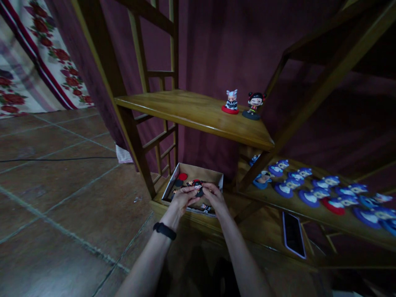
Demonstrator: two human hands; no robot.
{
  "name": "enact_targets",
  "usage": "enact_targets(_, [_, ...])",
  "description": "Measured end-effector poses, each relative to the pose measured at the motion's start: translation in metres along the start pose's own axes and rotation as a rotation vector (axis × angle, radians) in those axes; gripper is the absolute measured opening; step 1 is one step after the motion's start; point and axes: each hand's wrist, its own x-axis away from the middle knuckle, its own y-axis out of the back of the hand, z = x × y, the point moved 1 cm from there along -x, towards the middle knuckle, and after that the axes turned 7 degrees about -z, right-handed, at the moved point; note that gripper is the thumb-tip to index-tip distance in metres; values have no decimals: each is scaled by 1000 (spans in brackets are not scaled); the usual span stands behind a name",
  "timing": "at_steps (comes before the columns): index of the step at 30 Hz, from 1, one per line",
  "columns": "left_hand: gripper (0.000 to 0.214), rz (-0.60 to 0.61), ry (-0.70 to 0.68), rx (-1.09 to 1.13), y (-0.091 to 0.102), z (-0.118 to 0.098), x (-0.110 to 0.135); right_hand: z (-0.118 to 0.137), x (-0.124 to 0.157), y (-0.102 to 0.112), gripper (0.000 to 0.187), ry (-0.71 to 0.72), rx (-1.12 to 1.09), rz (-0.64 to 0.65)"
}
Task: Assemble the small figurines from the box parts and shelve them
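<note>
Over a shallow cardboard box (201,169), my left hand (185,197) and my right hand (214,195) are closed around a small black-haired figurine (198,186). The figurine has red on its head, and a dark round piece shows under it between my fingers. Inside the box lie a red disc (182,176), a dark disc (178,182) and another small figurine (205,207) near the front wall. My hands hide part of the box's contents. A black band (164,231) is on my left wrist.
On the wooden shelf (173,107) above stand a white-haired figurine (231,101) on a red base and a black-haired figurine (255,105) on a dark base. Several blue figurines (315,196) fill the right shelf. A phone (293,234) lies below them. Slanted posts frame the space.
</note>
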Motion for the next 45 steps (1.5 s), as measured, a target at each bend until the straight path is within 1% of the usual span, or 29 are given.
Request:
enact_targets(1, [14,-3,-12,-14,0,0,0,1,-2,1,30,41,8,-15])
enact_targets(3, [14,8,-22,-44,0,0,1,4,-5,3,35,98,10,-5])
enact_targets(6, [13,14,-26,-87,-2,1,4,6,-9,5,42,137,14,73])
enact_targets(9, [11,18,-33,-107,-4,2,6,6,-10,3,35,152,72,159])
enact_targets(11, [9,11,-34,-100,-4,3,7,5,-9,2,31,158,101,176])
enact_targets(16, [10,-47,-42,-54,-2,7,5,1,-7,-1,28,160,101,150])
enact_targets(20, [8,-56,-34,-41,-3,9,4,1,-5,-2,29,147,81,130])
enact_targets(25, [11,-85,-18,-15,-5,11,3,1,-5,-3,28,173,57,125])
enact_targets(32, [11,-82,7,7,-4,14,0,-3,-3,-4,29,215,120,124])
enact_targets(35, [13,-59,4,-7,-5,14,0,-1,-3,-4,32,218,72,127])
enact_targets(37, [18,-58,-17,-19,-6,11,0,0,-2,-3,38,206,40,124])
enact_targets(40, [23,-84,-54,-19,-5,6,1,-2,-5,2,44,194,14,50])
enact_targets(43, [23,-90,-67,-3,-3,2,0,-7,-8,7,40,159,17,-45])
enact_targets(45, [23,-78,-71,7,-2,0,-1,-11,-10,9,35,98,22,-29])
